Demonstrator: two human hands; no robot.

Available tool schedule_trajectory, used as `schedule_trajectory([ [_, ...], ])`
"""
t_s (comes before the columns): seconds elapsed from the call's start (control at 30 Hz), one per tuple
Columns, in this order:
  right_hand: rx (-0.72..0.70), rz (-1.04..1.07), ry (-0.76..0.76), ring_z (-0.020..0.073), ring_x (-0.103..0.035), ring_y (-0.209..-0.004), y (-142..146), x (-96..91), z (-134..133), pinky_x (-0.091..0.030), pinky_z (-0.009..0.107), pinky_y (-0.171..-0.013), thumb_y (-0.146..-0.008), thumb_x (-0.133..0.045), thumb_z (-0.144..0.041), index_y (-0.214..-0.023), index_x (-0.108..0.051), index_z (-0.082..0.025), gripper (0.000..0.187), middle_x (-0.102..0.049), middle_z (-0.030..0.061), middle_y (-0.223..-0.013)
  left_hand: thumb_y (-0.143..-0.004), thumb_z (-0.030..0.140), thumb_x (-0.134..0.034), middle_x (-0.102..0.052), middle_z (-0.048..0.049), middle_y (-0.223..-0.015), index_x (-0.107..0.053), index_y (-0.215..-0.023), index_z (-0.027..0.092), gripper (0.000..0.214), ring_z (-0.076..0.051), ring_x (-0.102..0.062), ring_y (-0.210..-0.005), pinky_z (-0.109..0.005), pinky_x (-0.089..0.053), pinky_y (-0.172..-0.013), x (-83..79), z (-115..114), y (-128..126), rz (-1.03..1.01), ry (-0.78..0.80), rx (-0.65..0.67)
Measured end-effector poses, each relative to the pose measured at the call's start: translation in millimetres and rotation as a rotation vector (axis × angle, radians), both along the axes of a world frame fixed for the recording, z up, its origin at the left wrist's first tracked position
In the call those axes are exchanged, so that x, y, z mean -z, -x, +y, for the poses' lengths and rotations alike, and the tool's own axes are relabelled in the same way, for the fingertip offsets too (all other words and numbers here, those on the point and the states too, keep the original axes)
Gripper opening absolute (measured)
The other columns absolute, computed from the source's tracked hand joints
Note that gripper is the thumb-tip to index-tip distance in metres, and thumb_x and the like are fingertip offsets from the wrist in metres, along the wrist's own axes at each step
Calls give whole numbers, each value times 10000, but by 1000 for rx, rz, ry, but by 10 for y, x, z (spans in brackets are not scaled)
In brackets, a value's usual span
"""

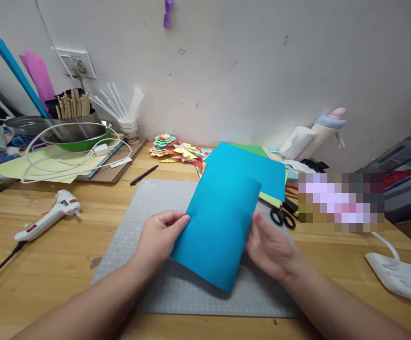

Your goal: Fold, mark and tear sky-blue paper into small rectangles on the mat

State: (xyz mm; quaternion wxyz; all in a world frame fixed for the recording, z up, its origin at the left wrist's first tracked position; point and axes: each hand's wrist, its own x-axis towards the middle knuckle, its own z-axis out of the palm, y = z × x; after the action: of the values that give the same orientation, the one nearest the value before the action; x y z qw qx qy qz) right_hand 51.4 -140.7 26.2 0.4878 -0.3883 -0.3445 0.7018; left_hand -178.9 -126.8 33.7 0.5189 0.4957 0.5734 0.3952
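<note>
A sheet of blue paper is held up over the grey cutting mat, its right side curving back. At its left edge my left hand pinches it, thumb on the front face and fingers partly hidden behind. Along the opposite edge my right hand grips the sheet, with some fingertips out of sight at the back. Directly beyond, another blue sheet lies on a stack of coloured papers, partly covered by the held one.
Black-handled scissors lie right of the mat, a black pen at its upper left. A white glue gun rests on the left. Layered paper flowers, a paper cup of white sticks and a white power strip surround the mat.
</note>
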Motion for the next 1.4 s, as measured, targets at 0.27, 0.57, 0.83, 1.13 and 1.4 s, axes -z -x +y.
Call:
schedule_trajectory([
  [0.27, 106, 21, 141, 338, -625, -1110, 54, 46, -17, -523, 497, -908, -735, -781, -319, -1383, -461, -232, 728, -642, 114, -1280, -719, 456, -705, -700, -26, -739, -701, -744, 191, 266, -166, -594, -668, -256, -436, -583, 14, -133, -79, -61, 28, 65],
  [0.57, -51, 8, 218, 349, -653, -1059, 109, 2, -164, -528, 511, -899, -694, -808, -256, -1321, -519, -169, 696, -674, 151, -1215, -705, 501, -705, -718, -52, -867, -630, -1064, 187, 483, -191, -648, -739, -327, -526, -695, 31, -43, -81, -263, 91, 194],
  [0.83, -144, 6, 215, 352, -656, -1056, 129, 17, -255, -521, 536, -923, -696, -814, -251, -1243, -574, -159, 603, -690, 142, -1184, -753, 526, -693, -741, -54, -805, -721, -896, 163, 391, -176, -649, -723, -290, -527, -673, 60, 7, 16, -250, 101, 157],
  [1.13, -153, 18, 189, 360, -649, -1069, 119, 39, -221, -522, 539, -928, -729, -789, -227, -1255, -570, -157, 574, -683, 148, -1194, -742, 563, -685, -745, -46, -792, -739, -871, 173, 415, -178, -638, -701, -290, -516, -654, 50, -6, 8, -203, 79, 142],
  [1.4, -165, 37, 183, 347, -651, -1064, 119, 27, -226, -517, 543, -931, -759, -767, -225, -1291, -546, -165, 579, -672, 147, -1213, -749, 574, -658, -710, -29, -713, -724, -738, 174, 406, -165, -596, -643, -275, -472, -613, 23, -10, -4, -120, 50, 104],
])
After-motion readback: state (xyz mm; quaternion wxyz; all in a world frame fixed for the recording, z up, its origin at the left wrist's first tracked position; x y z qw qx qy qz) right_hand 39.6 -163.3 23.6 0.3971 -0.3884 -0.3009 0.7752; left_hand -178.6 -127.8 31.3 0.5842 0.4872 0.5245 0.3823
